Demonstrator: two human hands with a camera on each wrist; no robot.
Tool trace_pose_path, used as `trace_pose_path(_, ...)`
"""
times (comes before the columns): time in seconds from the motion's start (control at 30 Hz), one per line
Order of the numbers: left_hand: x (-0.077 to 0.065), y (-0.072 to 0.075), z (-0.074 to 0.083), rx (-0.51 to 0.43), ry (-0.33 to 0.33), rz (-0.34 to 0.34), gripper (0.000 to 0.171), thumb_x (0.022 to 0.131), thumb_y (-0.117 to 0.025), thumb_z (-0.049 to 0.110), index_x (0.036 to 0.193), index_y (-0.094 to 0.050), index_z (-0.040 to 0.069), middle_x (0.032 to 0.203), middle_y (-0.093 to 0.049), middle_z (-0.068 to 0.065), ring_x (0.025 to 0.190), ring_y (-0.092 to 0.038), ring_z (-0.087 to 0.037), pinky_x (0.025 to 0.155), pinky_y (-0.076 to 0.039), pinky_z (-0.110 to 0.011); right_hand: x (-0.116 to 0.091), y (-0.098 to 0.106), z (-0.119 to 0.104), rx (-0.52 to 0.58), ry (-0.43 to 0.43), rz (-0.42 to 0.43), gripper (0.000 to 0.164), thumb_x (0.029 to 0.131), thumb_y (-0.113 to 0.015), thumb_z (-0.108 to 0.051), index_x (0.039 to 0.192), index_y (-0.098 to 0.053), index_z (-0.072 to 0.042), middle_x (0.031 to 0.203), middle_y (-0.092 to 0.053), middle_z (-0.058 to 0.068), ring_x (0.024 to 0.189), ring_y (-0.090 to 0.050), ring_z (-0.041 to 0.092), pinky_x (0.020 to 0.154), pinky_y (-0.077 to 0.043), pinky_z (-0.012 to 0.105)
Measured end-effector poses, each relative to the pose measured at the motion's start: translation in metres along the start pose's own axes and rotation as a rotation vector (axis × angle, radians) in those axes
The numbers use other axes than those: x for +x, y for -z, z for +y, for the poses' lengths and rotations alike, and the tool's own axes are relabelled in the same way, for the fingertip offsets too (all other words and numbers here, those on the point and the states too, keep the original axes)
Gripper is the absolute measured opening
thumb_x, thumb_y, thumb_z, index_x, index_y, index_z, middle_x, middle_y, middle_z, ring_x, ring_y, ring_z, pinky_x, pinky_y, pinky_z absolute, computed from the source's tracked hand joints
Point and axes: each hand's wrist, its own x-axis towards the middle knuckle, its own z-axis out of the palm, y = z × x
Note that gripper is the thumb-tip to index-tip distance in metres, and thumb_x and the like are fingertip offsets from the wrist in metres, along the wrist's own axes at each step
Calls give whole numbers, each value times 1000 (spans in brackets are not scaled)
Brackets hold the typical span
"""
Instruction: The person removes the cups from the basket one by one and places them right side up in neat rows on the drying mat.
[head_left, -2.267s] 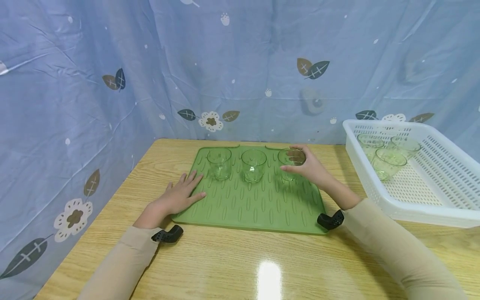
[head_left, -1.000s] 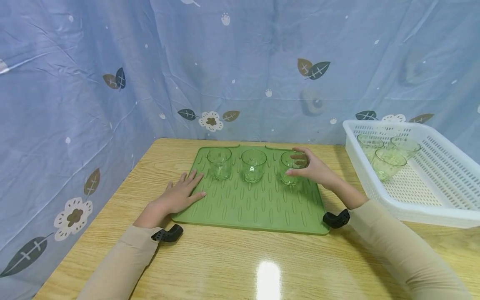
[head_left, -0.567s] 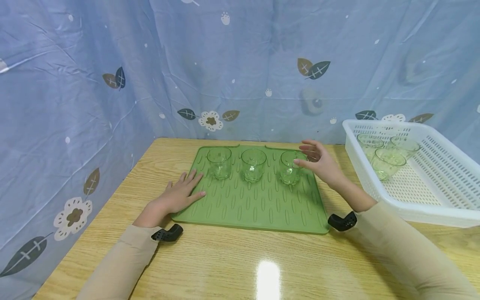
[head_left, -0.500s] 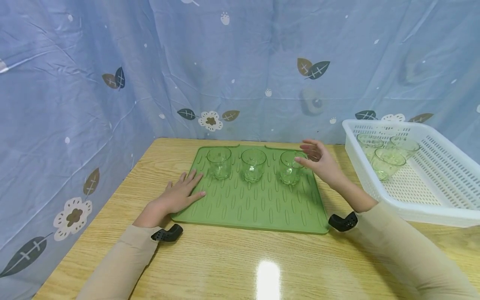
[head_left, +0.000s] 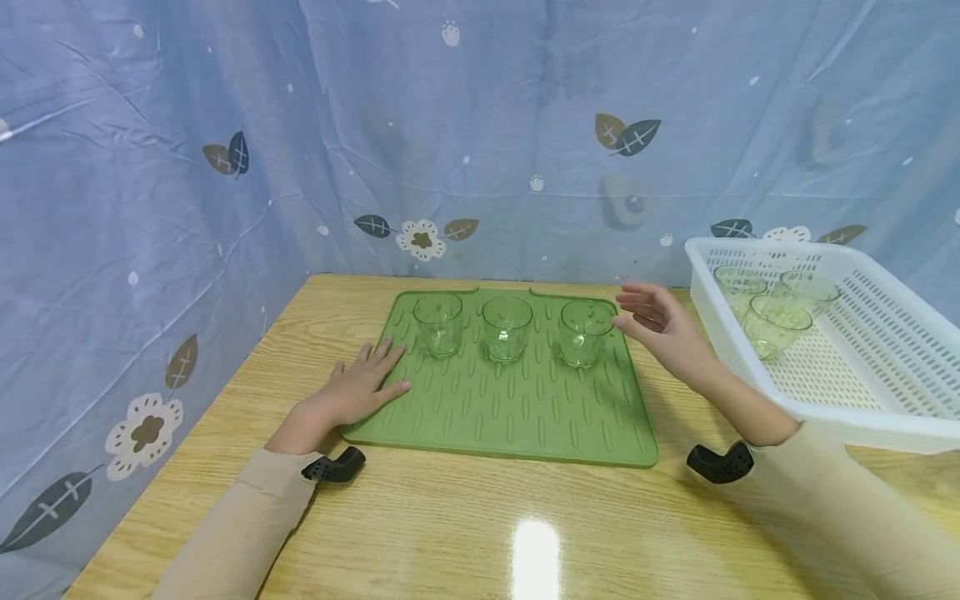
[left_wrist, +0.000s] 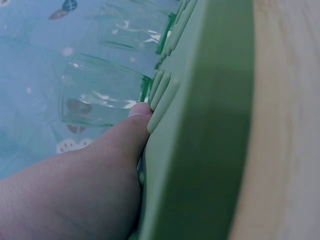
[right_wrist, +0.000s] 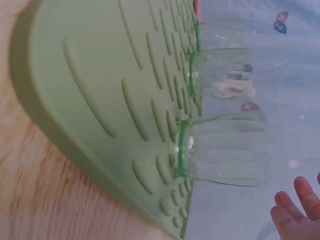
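Three clear green-tinted drinking glasses stand upright in a row along the back of a green ridged mat point(head_left: 495, 425): a left glass point(head_left: 439, 325), a middle glass point(head_left: 507, 330) and a right glass point(head_left: 583, 335). My left hand point(head_left: 352, 393) lies flat with spread fingers on the mat's left edge; its thumb point(left_wrist: 142, 110) shows on the mat in the left wrist view. My right hand point(head_left: 667, 337) is raised just right of the right glass, fingers loosely bent and holding nothing. In the right wrist view its fingertips point(right_wrist: 300, 207) appear apart from the right glass point(right_wrist: 220, 150).
A white perforated plastic basket point(head_left: 825, 419) stands on the right side of the wooden table point(head_left: 420, 525). Three more green-tinted glasses point(head_left: 777, 327) sit in its left part. A blue patterned curtain point(head_left: 495, 125) hangs behind and along the left.
My right hand has let go of the right glass and moved away to the right, toward the basket. The right glass now stands on the mat. My left hand has stayed put.
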Motion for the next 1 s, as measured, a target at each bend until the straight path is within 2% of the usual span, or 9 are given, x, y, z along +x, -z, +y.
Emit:
trace_pose_path(0.1,0,1,-1,2,3,-2,78,107,-44,55,166,-16,12,170,-6,-19,153,1,-47,110,-1,-80,-6,7,-5,-25,7,1,51,105,-61,-11,148,-40,6,140,-52,22,129,-51,19,108,-39,16)
trace_pose_path(0.17,-1,1,-1,4,3,-2,79,107,-44,55,166,-15,12,170,-6,-19,153,1,-47,110,-1,-80,-10,12,-9,-41,6,-1,50,105,-61,-12,147,-40,6,139,-52,20,127,-51,12,105,-39,13)
trace_pose_path(0.4,-1,1,0,-6,4,-7,80,107,-41,58,166,-15,12,170,-5,-19,153,2,-46,110,0,-80,-25,32,-11,-118,29,3,48,106,-60,-12,148,-42,4,139,-52,16,123,-49,-2,102,-39,9)
trace_pose_path(0.6,-1,2,2,-13,0,-7,81,107,-41,59,166,-14,11,170,-5,-20,153,2,-47,110,1,-80,-32,48,-15,-173,51,-8,46,105,-61,-10,145,-43,5,133,-52,-6,120,-48,-8,100,-38,7)
trace_pose_path(0.7,-1,2,2,-13,2,-2,80,107,-42,56,166,-15,11,170,-5,-20,153,2,-47,110,0,-80,-35,59,-15,-213,27,-3,48,105,-61,-11,147,-42,4,133,-51,-6,119,-47,-10,99,-38,5)
trace_pose_path(0.9,-1,1,1,-11,4,-5,79,108,-42,55,166,-14,11,170,-4,-19,153,2,-46,111,0,-79,-42,84,-4,-298,-33,20,56,106,-60,-14,152,-36,6,140,-48,17,116,-43,-12,94,-35,1)
trace_pose_path(0.93,-1,1,1,-10,4,-6,79,108,-42,55,166,-14,11,170,-4,-19,153,2,-46,111,0,-79,-43,89,-1,-315,-45,22,56,106,-59,-15,152,-35,5,142,-45,22,117,-44,-7,93,-34,1)
trace_pose_path(1.0,-1,1,2,-13,5,-8,78,108,-43,55,166,-14,11,170,-4,-19,154,2,-46,111,0,-79,-43,98,4,-340,-81,10,60,107,-58,-18,155,-31,5,145,-42,28,131,-46,11,92,-32,-1)
